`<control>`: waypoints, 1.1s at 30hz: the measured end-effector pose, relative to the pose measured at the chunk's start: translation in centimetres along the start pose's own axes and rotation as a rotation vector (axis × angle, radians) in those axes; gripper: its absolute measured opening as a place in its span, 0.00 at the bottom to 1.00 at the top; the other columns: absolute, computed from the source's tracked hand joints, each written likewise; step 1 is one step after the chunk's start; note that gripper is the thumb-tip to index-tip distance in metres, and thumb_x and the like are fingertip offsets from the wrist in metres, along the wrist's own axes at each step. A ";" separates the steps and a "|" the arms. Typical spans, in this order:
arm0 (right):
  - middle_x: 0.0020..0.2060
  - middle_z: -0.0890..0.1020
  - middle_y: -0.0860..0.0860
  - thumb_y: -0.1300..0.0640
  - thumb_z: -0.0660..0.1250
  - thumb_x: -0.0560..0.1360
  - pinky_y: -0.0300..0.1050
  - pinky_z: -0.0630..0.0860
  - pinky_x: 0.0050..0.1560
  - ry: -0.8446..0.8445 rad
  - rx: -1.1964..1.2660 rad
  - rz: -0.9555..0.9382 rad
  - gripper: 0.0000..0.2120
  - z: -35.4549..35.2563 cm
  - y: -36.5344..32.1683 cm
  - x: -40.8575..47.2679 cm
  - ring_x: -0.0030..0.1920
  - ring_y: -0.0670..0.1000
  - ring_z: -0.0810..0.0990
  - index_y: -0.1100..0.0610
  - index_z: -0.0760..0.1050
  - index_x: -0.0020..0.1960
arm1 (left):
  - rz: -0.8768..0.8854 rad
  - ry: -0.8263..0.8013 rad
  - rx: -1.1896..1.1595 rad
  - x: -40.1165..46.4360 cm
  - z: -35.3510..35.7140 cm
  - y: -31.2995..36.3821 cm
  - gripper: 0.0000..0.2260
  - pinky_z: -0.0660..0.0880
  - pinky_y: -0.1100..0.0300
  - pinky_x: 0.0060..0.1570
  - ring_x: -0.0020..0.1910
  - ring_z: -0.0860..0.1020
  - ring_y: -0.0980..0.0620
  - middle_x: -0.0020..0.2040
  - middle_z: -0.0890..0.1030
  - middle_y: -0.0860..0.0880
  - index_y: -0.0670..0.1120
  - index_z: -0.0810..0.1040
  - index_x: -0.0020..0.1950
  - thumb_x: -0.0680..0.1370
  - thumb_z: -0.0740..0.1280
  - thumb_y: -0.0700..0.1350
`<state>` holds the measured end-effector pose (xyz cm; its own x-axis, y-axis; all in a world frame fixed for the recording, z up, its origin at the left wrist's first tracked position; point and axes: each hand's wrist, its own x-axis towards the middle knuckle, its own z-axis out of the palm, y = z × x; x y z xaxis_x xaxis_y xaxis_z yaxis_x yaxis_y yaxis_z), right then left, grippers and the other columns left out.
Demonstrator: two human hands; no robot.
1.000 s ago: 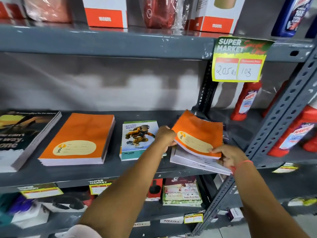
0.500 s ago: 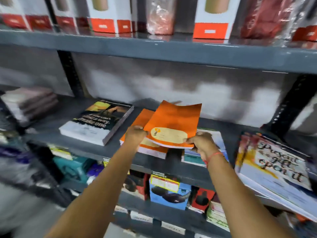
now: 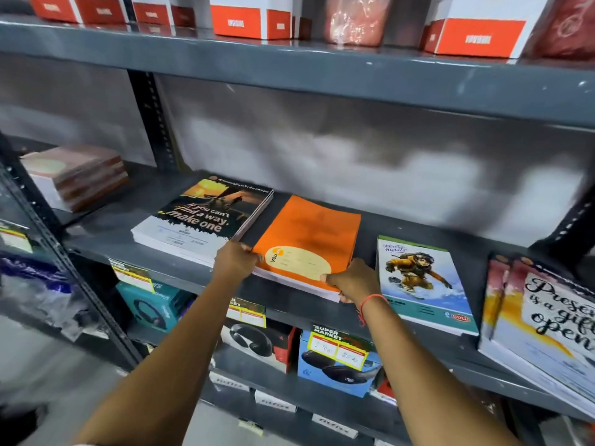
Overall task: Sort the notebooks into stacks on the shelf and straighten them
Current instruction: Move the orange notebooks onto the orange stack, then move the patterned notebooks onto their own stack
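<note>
An orange notebook stack (image 3: 309, 233) lies flat on the grey shelf (image 3: 180, 272). My left hand (image 3: 235, 260) grips its front left corner. My right hand (image 3: 354, 280) grips its front right corner, a red thread on the wrist. To the left sits a dark stack with a sunset cover (image 3: 206, 217). On the right lies a blue stack with a snowboarder picture (image 3: 421, 281). A stack with script lettering (image 3: 547, 320) sits tilted at the far right, overhanging the shelf edge.
A brownish pile (image 3: 74, 175) rests in the left bay beyond a black upright (image 3: 151, 120). Orange-and-white boxes (image 3: 248, 17) line the shelf above. Headphone boxes (image 3: 335, 362) and yellow price tags (image 3: 246, 312) fill the shelf below.
The orange notebook that both hands held up in the air now lies on top of the orange stack. My view has shifted left along the shelf.
</note>
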<state>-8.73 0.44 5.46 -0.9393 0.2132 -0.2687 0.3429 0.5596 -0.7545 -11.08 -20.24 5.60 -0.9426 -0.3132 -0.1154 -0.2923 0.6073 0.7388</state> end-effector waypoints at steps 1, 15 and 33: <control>0.56 0.81 0.58 0.51 0.73 0.65 0.56 0.79 0.53 0.006 -0.026 0.007 0.27 -0.1 0.0 -0.1 0.50 0.60 0.82 0.61 0.72 0.60 | 0.001 -0.027 0.025 0.1 -0.3 0.1 0.07 0.70 0.58 0.43 0.39 0.75 0.45 0.42 0.82 0.42 0.41 0.81 0.41 0.69 0.72 0.44; 0.53 0.81 0.66 0.58 0.58 0.75 0.49 0.74 0.48 0.722 -0.061 0.112 0.12 -13.9 8.9 -3.1 0.54 0.64 0.79 0.63 0.76 0.52 | 0.642 -0.237 0.307 -9.3 11.9 15.5 0.11 0.73 0.52 0.52 0.54 0.77 0.38 0.54 0.80 0.35 0.39 0.81 0.50 0.74 0.61 0.39; 0.55 0.79 0.68 0.60 0.61 0.74 0.53 0.73 0.57 0.682 -0.153 0.622 0.16 -22.4 25.1 -10.4 0.57 0.65 0.78 0.71 0.76 0.55 | 0.458 -0.694 0.346 -21.9 27.4 20.3 0.14 0.69 0.48 0.62 0.63 0.69 0.37 0.65 0.71 0.37 0.37 0.68 0.60 0.76 0.61 0.39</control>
<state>9.85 30.23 2.67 -0.3943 0.9063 -0.1519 0.8248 0.2761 -0.4934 -0.81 18.94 4.88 -0.8315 0.4568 -0.3163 0.2095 0.7851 0.5829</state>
